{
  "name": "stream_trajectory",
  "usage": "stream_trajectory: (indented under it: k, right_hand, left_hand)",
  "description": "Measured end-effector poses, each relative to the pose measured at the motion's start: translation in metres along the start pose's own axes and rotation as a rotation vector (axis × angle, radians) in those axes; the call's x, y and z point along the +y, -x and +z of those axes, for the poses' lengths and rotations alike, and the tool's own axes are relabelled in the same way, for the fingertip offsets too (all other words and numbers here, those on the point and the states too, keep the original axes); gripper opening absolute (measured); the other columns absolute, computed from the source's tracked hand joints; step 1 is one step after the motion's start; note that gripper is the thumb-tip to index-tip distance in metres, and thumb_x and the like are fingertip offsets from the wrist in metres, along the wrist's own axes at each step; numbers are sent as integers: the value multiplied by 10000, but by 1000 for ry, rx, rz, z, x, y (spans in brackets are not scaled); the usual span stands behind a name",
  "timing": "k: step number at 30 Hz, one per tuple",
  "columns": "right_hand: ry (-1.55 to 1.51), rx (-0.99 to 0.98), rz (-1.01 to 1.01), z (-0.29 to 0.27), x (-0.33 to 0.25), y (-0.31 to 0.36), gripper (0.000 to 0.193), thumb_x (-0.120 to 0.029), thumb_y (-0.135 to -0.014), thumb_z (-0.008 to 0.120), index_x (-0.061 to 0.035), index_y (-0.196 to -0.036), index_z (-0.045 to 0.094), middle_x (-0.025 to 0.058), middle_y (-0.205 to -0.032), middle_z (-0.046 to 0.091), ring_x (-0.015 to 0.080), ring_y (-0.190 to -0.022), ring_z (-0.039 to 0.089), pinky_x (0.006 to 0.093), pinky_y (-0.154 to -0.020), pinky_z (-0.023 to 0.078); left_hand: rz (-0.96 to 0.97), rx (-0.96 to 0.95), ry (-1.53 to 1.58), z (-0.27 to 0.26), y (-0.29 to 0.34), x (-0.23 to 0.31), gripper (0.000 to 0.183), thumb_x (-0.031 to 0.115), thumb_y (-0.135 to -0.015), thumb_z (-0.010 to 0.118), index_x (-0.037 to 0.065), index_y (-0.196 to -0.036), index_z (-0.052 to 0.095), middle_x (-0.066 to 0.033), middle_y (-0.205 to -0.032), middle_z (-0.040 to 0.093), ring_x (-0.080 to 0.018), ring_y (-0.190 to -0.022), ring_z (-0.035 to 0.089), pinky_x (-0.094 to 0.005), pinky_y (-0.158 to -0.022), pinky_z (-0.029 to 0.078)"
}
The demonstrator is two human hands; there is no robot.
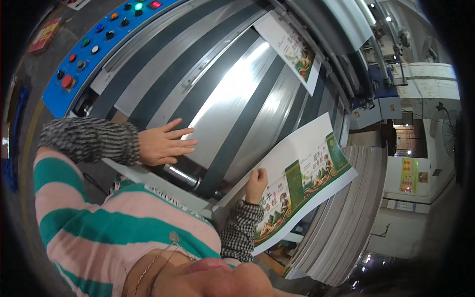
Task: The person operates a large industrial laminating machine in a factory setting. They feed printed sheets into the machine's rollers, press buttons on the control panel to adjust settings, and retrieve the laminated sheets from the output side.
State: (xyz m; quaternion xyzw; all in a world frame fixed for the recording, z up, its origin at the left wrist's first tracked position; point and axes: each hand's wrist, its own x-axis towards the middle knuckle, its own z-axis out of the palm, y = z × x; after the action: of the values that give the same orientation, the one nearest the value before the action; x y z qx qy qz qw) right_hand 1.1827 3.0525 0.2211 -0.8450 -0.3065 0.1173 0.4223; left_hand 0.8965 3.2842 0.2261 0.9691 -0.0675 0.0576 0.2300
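My left hand [168, 144], fingers spread and nothing in it, hovers over or rests on the near edge of the belt bed; I cannot tell if it touches. Flat dark belts [237, 123] run across the shiny metal bed [235, 76]. My right hand [256, 185] is closed at the left edge of a large printed sheet [307, 148], white with green and gold artwork. That sheet bows and tilts beside the bed, its far part over a stack. The right fingertips are curled out of sight. A second printed sheet [289, 47] lies on the belts near the rollers.
A blue control panel [101, 47] with coloured buttons lines the far left. Large rollers [341, 24] cross the far side. A tall stack of sheets [346, 213] stands at the right. A red and yellow box [45, 35] lies at the upper left.
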Motion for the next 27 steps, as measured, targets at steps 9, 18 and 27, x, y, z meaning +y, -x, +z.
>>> stream_trajectory:
  k: [9,18,27]
  right_hand:
    - [-41,0,-82,9,-9,-11,138,-62,-819,492,17,-722,435,-6,-622,373,74,-589,338,241,-526,306]
    - [15,84,-168,47,-49,-55,154,-83,-803,502,19,-713,431,97,-617,430,171,-585,394,310,-559,365]
    - [-147,-191,-365,130,-92,-68,298,-252,-877,520,37,-951,540,187,-900,556,279,-869,512,371,-784,405]
  left_hand:
    - [2,123,58,18,-13,10,548,232,-859,534,38,-1334,344,-158,-1430,268,-331,-1356,161,-551,-1086,98]
    - [-614,793,280,-64,-38,-34,283,222,-835,590,-33,-955,613,-181,-845,623,-271,-752,606,-351,-679,479]
    - [-791,264,741,-34,-51,0,345,139,-782,538,-79,-1049,538,-241,-858,629,-306,-800,630,-351,-703,487]
